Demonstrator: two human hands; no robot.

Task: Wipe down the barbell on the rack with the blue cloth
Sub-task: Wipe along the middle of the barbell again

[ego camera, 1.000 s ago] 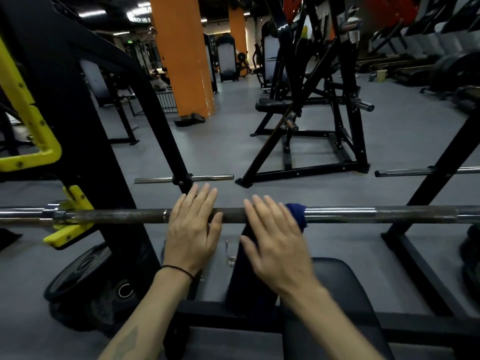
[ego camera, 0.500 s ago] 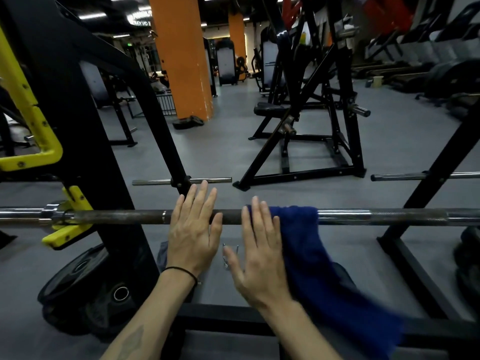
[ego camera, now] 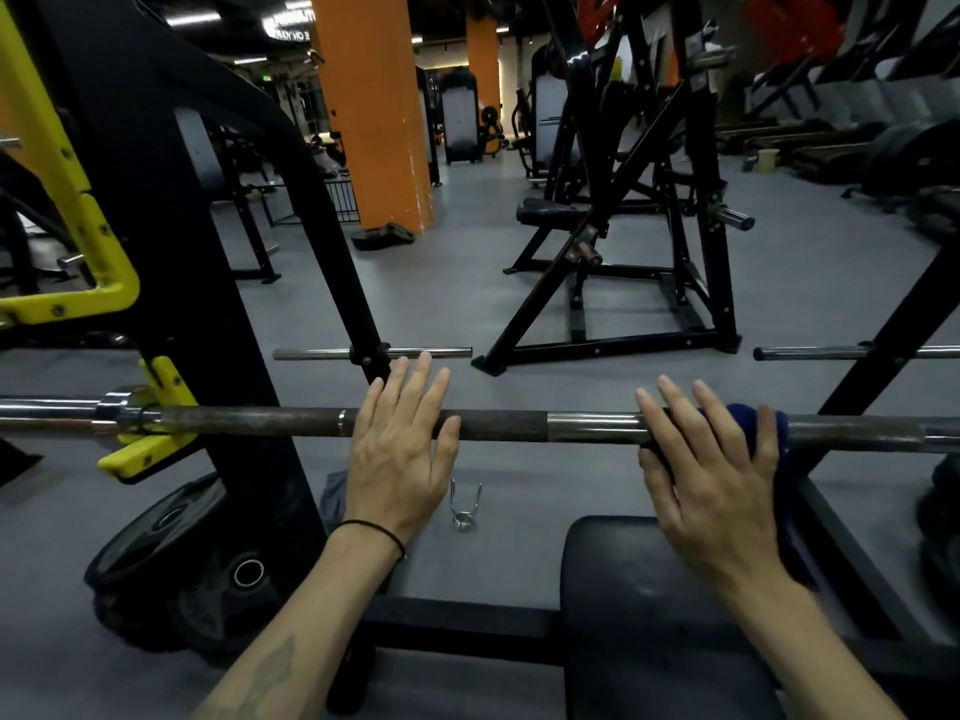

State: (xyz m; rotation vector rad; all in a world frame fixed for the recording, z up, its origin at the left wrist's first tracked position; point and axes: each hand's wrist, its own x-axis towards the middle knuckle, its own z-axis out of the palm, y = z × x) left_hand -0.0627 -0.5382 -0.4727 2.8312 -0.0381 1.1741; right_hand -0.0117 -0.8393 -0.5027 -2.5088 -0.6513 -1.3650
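Observation:
The barbell (ego camera: 498, 426) lies level across the view, resting on a yellow rack hook (ego camera: 150, 428) at the left. My left hand (ego camera: 400, 454) rests flat on the bar's dark middle section, fingers straight. My right hand (ego camera: 711, 475) lies flat over the bar further right, fingers straight, pressing the blue cloth (ego camera: 748, 415) onto the chrome part. Most of the cloth is hidden under that hand; a blue fold shows past the fingers and some hangs down at the right.
A black bench pad (ego camera: 639, 605) sits below the bar. A spring collar (ego camera: 464, 504) lies on the grey floor. Weight plates (ego camera: 171, 563) lean at the black rack upright (ego camera: 171, 283). Another black upright (ego camera: 893, 345) stands right. More machines and an orange pillar (ego camera: 369, 106) beyond.
My right hand has slid the cloth to the right along the bar, from the dark middle onto the chrome section. My left hand has stayed in place.

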